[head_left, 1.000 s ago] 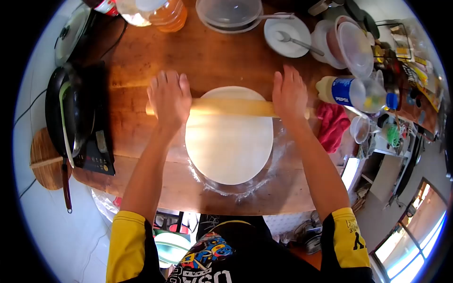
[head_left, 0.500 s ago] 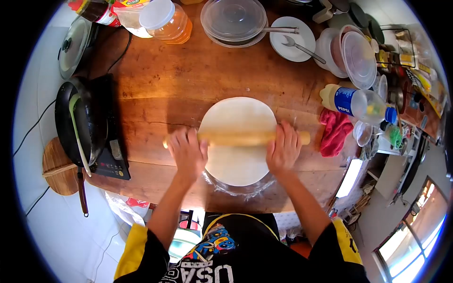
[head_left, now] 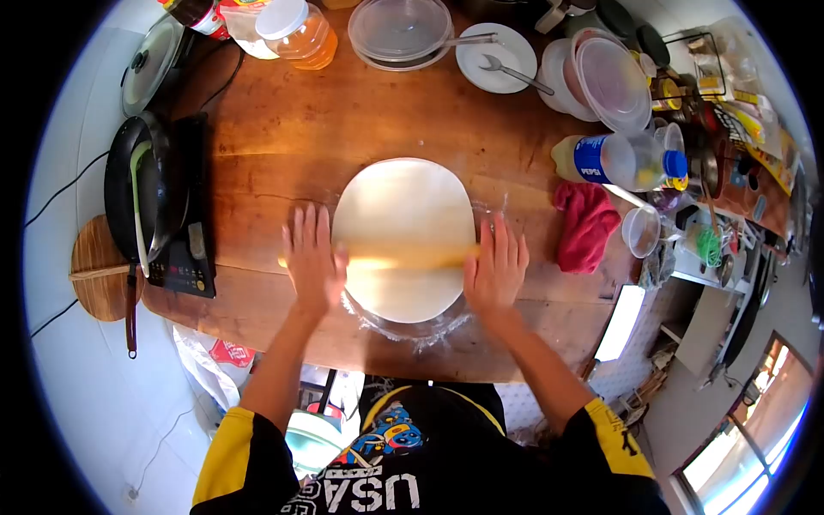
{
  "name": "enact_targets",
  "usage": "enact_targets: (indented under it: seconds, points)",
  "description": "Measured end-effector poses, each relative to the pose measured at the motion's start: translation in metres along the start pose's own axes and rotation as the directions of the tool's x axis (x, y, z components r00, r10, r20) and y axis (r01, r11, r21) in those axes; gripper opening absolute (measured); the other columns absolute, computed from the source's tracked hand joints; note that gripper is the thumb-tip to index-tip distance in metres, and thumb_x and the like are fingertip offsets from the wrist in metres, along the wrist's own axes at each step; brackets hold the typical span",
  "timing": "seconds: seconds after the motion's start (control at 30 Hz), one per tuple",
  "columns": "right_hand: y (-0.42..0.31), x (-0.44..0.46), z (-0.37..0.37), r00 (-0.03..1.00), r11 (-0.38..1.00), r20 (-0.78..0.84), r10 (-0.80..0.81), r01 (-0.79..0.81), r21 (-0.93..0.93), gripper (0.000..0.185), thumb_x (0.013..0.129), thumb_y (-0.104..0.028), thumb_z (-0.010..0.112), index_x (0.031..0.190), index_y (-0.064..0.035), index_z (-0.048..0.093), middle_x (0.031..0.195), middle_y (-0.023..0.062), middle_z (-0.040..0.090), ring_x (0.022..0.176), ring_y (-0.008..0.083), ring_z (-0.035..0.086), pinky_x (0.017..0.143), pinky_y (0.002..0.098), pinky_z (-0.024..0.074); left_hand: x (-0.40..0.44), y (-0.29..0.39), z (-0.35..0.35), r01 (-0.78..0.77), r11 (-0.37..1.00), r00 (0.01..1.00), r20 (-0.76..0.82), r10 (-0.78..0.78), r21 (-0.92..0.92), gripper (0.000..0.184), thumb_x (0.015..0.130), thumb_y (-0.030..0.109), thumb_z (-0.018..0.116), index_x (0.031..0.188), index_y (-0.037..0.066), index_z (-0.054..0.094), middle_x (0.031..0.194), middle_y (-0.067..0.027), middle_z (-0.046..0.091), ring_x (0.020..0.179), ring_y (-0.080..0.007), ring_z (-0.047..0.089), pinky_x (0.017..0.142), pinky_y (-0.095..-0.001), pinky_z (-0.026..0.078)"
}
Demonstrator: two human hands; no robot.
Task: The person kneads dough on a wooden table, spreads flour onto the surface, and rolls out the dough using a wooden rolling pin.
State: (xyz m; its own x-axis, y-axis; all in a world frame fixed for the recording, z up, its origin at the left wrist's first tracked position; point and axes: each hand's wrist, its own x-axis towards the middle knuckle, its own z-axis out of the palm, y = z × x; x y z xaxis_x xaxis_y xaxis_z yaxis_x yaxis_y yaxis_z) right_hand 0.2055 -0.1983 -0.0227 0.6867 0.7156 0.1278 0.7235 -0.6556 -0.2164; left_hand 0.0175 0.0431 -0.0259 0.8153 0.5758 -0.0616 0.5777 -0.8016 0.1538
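A wide, round sheet of pale dough (head_left: 403, 202) lies flat on the wooden table, with white flour dusted along its near edge. Across the dough's nearer half runs a wooden rolling pin (head_left: 403, 256), smeared by motion. My left hand (head_left: 311, 257) rests over the pin's left end, fingers stretched forward past it. Over the right end lies my right hand (head_left: 498, 264), its fingers also straight and somewhat spread. Both palms hide the pin's ends in part, and neither hand wraps round it.
Left stands a black frying pan (head_left: 144, 193) with a green utensil on an induction cooker (head_left: 190, 257). A red cloth (head_left: 585, 227) and a Pepsi bottle (head_left: 620, 161) lie right. Farther back are a plate (head_left: 496, 57) with a fork, lidded bowls (head_left: 399, 30) and a jar (head_left: 300, 39).
The rolling pin has moved toward me over the dough. My fingers, earlier bent over the pin, are now stretched out. The whole view has shifted slightly.
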Motion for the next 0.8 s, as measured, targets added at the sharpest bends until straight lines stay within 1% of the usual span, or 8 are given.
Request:
enact_targets:
  seconds: [0.17, 0.2, 0.23, 0.37, 0.57, 0.63, 0.7, 0.8]
  points:
    - [0.003, 0.052, 0.012, 0.98, 0.997, -0.196, 0.027, -0.013, 0.073, 0.057, 0.091, -0.028, 0.059, 0.139, 0.0007, 0.054, 0.143, 0.0183, 0.055, 0.134, 0.0351, 0.051, 0.111, 0.0565, 0.0361, 0.061, 0.001, -0.001, 0.034, 0.976, 0.995, -0.098, -0.013, 0.217, 0.06, 0.097, 0.036, 0.048, 0.15, 0.007, 0.045, 0.158, -0.0158, 0.041, 0.149, -0.0375, 0.029, 0.122, -0.0575, 0.016]
    - [0.004, 0.0, 0.016, 0.989, 0.997, -0.144, -0.044, 0.053, 0.059, 0.058, 0.09, -0.028, 0.061, 0.14, 0.0005, 0.053, 0.144, 0.0175, 0.054, 0.135, 0.034, 0.05, 0.112, 0.0568, 0.0351, 0.018, 0.003, 0.0, -0.017, 0.983, 0.998, -0.049, 0.026, 0.185, 0.062, 0.096, 0.037, 0.049, 0.15, 0.006, 0.044, 0.157, -0.0176, 0.04, 0.149, -0.0382, 0.028, 0.123, -0.0572, 0.015]
    - [0.006, -0.043, 0.018, 0.99, 0.994, -0.095, -0.104, 0.108, 0.033, 0.06, 0.089, -0.029, 0.063, 0.141, 0.0003, 0.052, 0.145, 0.0166, 0.053, 0.136, 0.0329, 0.049, 0.113, 0.0572, 0.034, -0.027, 0.0, 0.009, -0.021, 0.991, 0.989, -0.147, 0.001, -0.133, 0.063, 0.095, 0.036, 0.052, 0.15, 0.006, 0.043, 0.155, -0.0197, 0.04, 0.148, -0.0399, 0.029, 0.122, -0.0591, 0.016]
    - [0.001, -0.095, -0.02, 0.989, 0.989, 0.045, -0.14, 0.138, 0.053, 0.062, 0.086, -0.026, 0.068, 0.14, 0.0001, 0.052, 0.147, 0.0139, 0.05, 0.139, 0.031, 0.045, 0.116, 0.0565, 0.0306, -0.108, -0.003, 0.0, -0.068, 0.996, 0.997, -0.032, 0.07, 0.063, 0.059, 0.094, 0.024, 0.056, 0.147, 0.003, 0.044, 0.154, -0.0197, 0.04, 0.147, -0.0413, 0.03, 0.12, -0.0624, 0.017]
    - [-0.014, -0.041, -0.015, 0.924, 0.928, 0.104, -0.369, 0.36, 0.097, 0.044, 0.081, -0.025, 0.073, 0.118, -0.0044, 0.061, 0.122, 0.0129, 0.06, 0.12, 0.0291, 0.054, 0.106, 0.05, 0.0399, -0.084, 0.003, -0.006, -0.029, 0.988, 0.999, 0.018, 0.026, 0.154, 0.03, 0.086, 0.015, 0.063, 0.113, 0.005, 0.057, 0.113, -0.0144, 0.06, 0.113, -0.0356, 0.054, 0.102, -0.0556, 0.038]
    - [-0.008, -0.045, -0.014, 0.885, 0.895, 0.13, -0.446, 0.445, 0.041, 0.04, 0.08, -0.026, 0.075, 0.112, -0.0061, 0.061, 0.113, 0.0124, 0.062, 0.112, 0.0288, 0.057, 0.1, 0.0475, 0.0433, -0.091, 0.0, -0.013, -0.206, 0.975, 0.977, 0.069, 0.2, 0.083, 0.013, 0.086, 0.014, 0.059, 0.096, 0.007, 0.054, 0.094, -0.0107, 0.057, 0.094, -0.0322, 0.055, 0.09, -0.0496, 0.042]
    - [0.007, -0.062, -0.027, 0.857, 0.871, 0.175, -0.485, 0.455, 0.184, 0.038, 0.079, -0.028, 0.075, 0.106, -0.0071, 0.059, 0.1, 0.0113, 0.063, 0.102, 0.0292, 0.06, 0.091, 0.0437, 0.0454, -0.095, 0.009, -0.026, -0.233, 0.972, 0.967, 0.108, 0.229, 0.029, 0.022, 0.083, 0.008, 0.059, 0.104, 0.005, 0.056, 0.103, -0.0145, 0.058, 0.103, -0.0355, 0.055, 0.097, -0.0509, 0.041]
    - [0.027, -0.113, -0.047, 0.929, 0.946, 0.261, -0.262, 0.194, 0.26, 0.039, 0.076, -0.027, 0.078, 0.104, -0.0074, 0.059, 0.1, 0.0121, 0.063, 0.097, 0.0318, 0.062, 0.083, 0.0448, 0.0502, -0.087, 0.037, -0.044, -0.393, 0.916, 0.911, 0.095, 0.4, -0.085, 0.032, 0.084, 0.007, 0.061, 0.115, 0.001, 0.058, 0.117, -0.0189, 0.06, 0.117, -0.0379, 0.055, 0.11, -0.0502, 0.038]
